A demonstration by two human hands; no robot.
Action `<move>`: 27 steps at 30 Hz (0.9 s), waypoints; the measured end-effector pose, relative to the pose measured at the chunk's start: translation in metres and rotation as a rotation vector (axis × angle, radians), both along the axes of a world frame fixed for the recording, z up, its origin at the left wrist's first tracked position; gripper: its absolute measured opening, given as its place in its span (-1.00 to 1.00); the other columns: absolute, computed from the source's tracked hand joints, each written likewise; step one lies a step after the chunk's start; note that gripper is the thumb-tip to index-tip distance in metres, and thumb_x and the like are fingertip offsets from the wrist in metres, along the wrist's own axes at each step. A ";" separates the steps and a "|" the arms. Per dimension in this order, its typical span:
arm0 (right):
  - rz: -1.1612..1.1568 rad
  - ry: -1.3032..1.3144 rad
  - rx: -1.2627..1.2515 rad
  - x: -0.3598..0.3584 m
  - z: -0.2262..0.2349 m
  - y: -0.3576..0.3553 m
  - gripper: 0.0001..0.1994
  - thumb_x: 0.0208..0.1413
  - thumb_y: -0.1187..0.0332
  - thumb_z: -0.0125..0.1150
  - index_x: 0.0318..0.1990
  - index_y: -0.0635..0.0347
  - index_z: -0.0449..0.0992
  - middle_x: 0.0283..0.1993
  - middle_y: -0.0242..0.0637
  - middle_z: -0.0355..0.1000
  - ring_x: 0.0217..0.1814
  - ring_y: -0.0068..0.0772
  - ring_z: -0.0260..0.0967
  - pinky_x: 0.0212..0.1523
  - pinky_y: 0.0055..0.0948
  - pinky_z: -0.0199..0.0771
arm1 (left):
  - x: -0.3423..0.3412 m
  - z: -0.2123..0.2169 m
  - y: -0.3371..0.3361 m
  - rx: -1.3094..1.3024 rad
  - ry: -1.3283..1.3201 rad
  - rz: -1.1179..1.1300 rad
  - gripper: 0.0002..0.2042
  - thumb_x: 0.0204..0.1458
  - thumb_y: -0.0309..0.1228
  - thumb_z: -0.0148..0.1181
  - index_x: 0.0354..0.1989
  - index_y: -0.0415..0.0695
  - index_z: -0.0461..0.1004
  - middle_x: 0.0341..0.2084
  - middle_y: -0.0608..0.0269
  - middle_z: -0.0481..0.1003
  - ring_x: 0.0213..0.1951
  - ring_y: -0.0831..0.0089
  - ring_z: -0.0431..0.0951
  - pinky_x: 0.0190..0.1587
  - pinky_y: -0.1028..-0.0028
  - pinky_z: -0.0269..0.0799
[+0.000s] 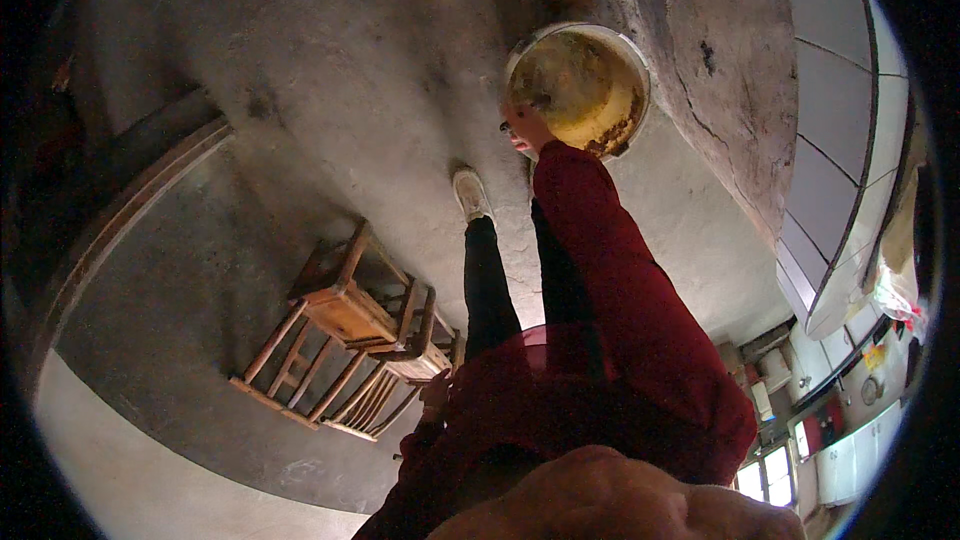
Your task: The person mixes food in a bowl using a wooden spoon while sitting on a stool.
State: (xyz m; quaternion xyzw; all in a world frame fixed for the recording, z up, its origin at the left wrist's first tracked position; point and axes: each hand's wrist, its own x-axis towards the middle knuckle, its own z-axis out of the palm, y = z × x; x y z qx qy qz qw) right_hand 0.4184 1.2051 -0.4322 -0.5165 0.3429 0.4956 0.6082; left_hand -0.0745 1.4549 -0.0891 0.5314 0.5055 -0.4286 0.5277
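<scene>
Bucket, round and pale-rimmed with a stained yellow inside, sits far off, a little right of middle, on the grey floor. The right hand is at its left near edge, red sleeve behind, fingers curled around a dark thing too small to name. Nearer, the left hand hangs just beside wooden chairs; I can't tell whether its fingers are apart. Pale tiles line the far right.

one wide, head-worn fisheye view — facing steeply down, with the red sleeve near and the floor farther off.
</scene>
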 end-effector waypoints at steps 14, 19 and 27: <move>-0.645 0.116 0.127 -0.070 0.221 -0.125 -0.81 0.03 0.34 -0.07 -0.26 0.25 0.30 -0.57 -0.42 0.18 -0.72 -0.58 0.05 -0.69 -0.53 0.15 | -0.008 -0.051 0.065 -0.158 -0.296 -0.094 -0.68 0.10 -0.25 -0.20 -0.03 -0.09 0.30 -0.25 0.16 0.41 -0.23 0.33 0.41 -0.25 0.39 0.35; -0.276 -0.033 -0.298 -0.098 0.249 -0.131 -0.74 -0.01 0.22 -0.07 -0.35 0.27 0.36 -0.69 -0.44 0.12 -0.83 -0.59 0.00 -0.86 -0.53 0.00 | 0.112 -0.024 0.077 0.023 -0.369 -0.378 -0.64 0.06 -0.21 -0.15 -0.04 -0.15 0.31 -0.17 0.11 0.39 -0.16 0.31 0.40 -0.11 0.37 0.31; 0.466 -0.542 -0.926 -0.162 0.332 -0.090 -0.57 -0.07 0.07 -0.10 -0.47 0.37 0.43 -0.41 0.16 0.35 -0.34 0.15 0.33 -0.29 -0.07 0.33 | 0.263 0.095 0.081 -0.033 -0.291 -0.315 -0.70 0.03 -0.19 -0.10 -0.21 -0.14 0.38 -0.38 0.22 0.42 -0.35 0.49 0.39 -0.27 0.49 0.37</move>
